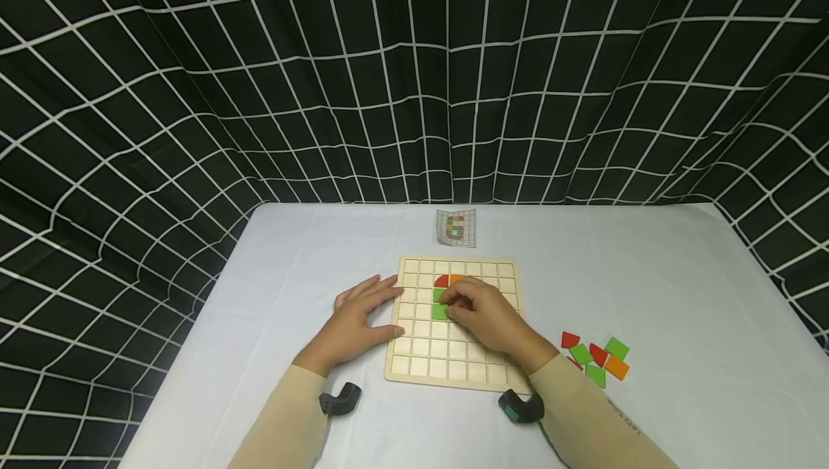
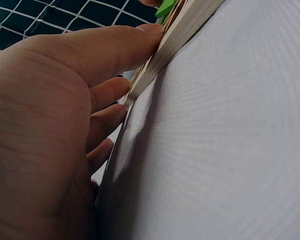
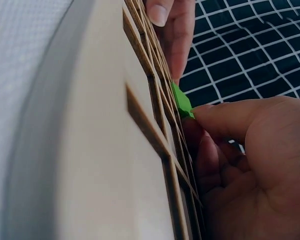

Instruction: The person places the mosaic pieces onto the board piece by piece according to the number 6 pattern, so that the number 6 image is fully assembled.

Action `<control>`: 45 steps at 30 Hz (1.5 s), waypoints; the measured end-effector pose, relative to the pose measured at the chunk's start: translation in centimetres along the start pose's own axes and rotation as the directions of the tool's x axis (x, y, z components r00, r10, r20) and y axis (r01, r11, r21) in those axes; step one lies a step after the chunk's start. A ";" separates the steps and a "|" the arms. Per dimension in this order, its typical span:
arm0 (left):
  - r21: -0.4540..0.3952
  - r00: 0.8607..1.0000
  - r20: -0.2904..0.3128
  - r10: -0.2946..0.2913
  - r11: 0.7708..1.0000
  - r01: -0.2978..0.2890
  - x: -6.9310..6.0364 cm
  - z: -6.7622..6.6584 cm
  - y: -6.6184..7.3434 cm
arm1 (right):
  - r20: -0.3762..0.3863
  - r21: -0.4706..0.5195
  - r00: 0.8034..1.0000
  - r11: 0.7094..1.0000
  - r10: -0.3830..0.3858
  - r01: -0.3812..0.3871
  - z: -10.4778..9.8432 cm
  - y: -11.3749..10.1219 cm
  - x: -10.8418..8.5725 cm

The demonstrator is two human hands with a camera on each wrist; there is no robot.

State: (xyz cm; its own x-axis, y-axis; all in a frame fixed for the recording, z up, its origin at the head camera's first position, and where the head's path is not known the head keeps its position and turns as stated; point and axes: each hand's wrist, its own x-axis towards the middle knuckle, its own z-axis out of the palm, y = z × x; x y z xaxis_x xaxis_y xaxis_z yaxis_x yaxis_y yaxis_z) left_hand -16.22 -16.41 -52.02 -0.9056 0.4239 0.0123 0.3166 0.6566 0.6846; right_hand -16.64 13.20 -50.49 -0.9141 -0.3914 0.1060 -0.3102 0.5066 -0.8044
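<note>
A wooden grid board (image 1: 417,367) lies flat, with a red quarter-round tile (image 1: 442,281), an orange tile (image 1: 456,279) and a green square tile (image 1: 439,295) in its cells. My right hand (image 1: 482,311) is over the board's middle. Between thumb and fingertips it pinches another green square tile (image 3: 181,101), which stands tilted against the grid in the right wrist view. On the left, my left hand (image 1: 356,321) rests with fingers spread, its thumb and fingertips touching the board's edge. The right hand covers part of the board and the orange tile.
Loose red, green and orange tiles (image 1: 596,375) lie on the white tablecloth (image 1: 680,296) to the board's right. Behind the board is a small printed pattern card (image 1: 456,229). A black curtain (image 1: 427,80) with white grid lines surrounds the table.
</note>
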 end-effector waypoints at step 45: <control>-0.003 1.000 -0.013 -0.010 1.000 0.010 0.1 0.1 0.0 | 0.085 0.508 0.994 0.855 0.072 -0.106 -1.6 -0.4 0.1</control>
State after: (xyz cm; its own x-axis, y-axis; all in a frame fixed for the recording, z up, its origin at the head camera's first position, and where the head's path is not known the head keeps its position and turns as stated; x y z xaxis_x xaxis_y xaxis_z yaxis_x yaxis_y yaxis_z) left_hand -16.33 -16.30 -52.06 -0.9125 0.4088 0.0146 0.3064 0.6592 0.6867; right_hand -17.05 14.15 -49.26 -0.9085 -0.4180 -0.0028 -0.0359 0.0846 -0.9958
